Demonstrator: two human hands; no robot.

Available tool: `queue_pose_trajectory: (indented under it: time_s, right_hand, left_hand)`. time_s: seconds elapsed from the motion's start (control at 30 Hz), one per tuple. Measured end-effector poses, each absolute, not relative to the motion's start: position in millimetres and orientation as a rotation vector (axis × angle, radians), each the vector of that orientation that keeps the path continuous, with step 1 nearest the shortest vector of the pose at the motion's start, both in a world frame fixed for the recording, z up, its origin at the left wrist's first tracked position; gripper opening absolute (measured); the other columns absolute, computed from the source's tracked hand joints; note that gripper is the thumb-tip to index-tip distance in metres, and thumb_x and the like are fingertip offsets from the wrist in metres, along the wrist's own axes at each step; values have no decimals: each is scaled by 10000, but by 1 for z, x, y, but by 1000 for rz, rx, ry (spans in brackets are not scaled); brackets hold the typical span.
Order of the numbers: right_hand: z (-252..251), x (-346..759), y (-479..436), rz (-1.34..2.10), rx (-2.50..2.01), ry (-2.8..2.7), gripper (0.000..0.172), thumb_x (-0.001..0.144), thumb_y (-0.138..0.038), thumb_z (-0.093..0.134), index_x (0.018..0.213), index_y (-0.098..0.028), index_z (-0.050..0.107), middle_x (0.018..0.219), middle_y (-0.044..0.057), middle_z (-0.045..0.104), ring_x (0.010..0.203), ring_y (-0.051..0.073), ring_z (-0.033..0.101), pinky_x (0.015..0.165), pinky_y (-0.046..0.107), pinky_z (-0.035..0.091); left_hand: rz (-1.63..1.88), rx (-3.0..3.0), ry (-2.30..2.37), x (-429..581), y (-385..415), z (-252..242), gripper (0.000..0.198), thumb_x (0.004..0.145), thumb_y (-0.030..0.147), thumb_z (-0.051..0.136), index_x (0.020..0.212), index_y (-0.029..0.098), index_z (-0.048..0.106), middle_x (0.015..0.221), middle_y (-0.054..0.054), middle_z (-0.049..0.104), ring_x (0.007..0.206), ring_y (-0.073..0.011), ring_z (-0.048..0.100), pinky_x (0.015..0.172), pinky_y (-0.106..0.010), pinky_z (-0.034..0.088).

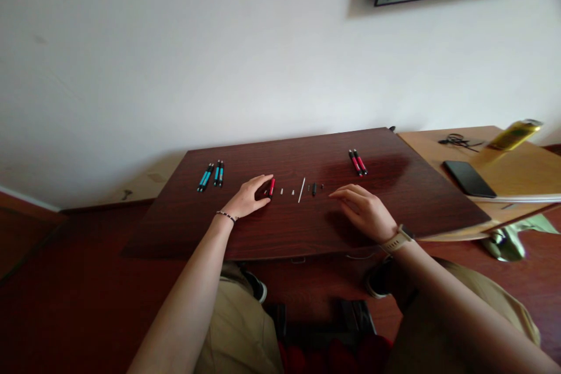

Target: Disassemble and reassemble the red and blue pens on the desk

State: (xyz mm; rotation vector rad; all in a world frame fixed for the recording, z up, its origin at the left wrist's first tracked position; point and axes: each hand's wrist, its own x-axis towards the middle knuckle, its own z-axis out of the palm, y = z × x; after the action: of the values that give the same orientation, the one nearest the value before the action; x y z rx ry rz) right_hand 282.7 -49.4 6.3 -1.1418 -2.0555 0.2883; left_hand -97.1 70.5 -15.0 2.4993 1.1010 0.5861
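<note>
My left hand (246, 198) is on the dark table, its thumb and fingertips at the two ends of a red pen barrel (272, 187). To the right of the barrel lies a row of small pen parts: two little pale pieces (281, 191), a thin white refill (301, 190), a tiny spring-like piece (308, 188), a black grip (314, 189) and a small dark tip (322, 186). My right hand (362, 210) rests at the right end of this row, fingers loosely stretched and holding nothing. Another tiny piece by my left fingers is partly hidden.
Several blue pens (210, 176) lie at the left of the table (272, 234); two red pens (358, 162) lie at the back right. A lighter side table (425, 146) holds a phone (468, 179), a cable (458, 140) and a yellow can (515, 135). A screen hangs above.
</note>
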Motion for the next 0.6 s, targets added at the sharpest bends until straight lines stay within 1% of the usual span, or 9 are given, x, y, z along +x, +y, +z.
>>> queue_pose_trajectory:
  time_s: [0.1,0.2,0.3,0.43,0.53,0.6]
  right_hand:
    - [2,283,-46,281,-1177,-2027,282,1006,-176,547,1224,-266,703,1207,94,693,1141,279,672,1030,475,549]
    - [-1,283,-45,269,-1203,-2013,280,1005,-190,552,1232,-264,698,1237,102,676,1169,290,662,1053,497,540]
    - [-3,283,-44,273,-1215,-2011,277,1009,-202,554,1240,-265,692,1243,103,672,1176,292,659,1057,503,539]
    - [-5,283,-44,280,-1210,-2003,277,1015,-226,558,1256,-270,686,1263,103,666,1192,294,655,1072,511,533]
    - [-5,280,-44,305,-1203,-1970,319,1020,-261,571,1327,-282,655,1330,104,653,1252,300,634,1108,524,514]
    - [-4,274,-46,361,-1172,-1954,397,1022,-303,591,1419,-292,603,1418,108,623,1335,307,592,1159,542,476]
  left_hand:
    - [588,2489,1087,-95,71,-14,701,913,333,694,1570,220,478,1623,-76,504,1518,-251,453,1302,-457,323]
    - [589,2499,1062,-93,71,-13,674,918,322,676,1560,229,491,1623,-69,506,1500,-243,475,1297,-454,329]
    - [575,2512,1063,-92,70,-13,671,922,316,662,1564,237,483,1628,-67,499,1500,-248,474,1293,-466,331]
    - [546,2515,1097,-93,65,-8,709,916,326,679,1579,227,449,1628,-93,493,1497,-273,475,1283,-501,341]
    - [561,2520,1141,-93,48,4,692,947,355,676,1587,241,437,1627,-99,489,1514,-291,445,1287,-531,325]
    - [640,2507,1142,-85,30,17,629,1004,363,620,1593,255,429,1630,-95,481,1534,-288,411,1298,-538,305]
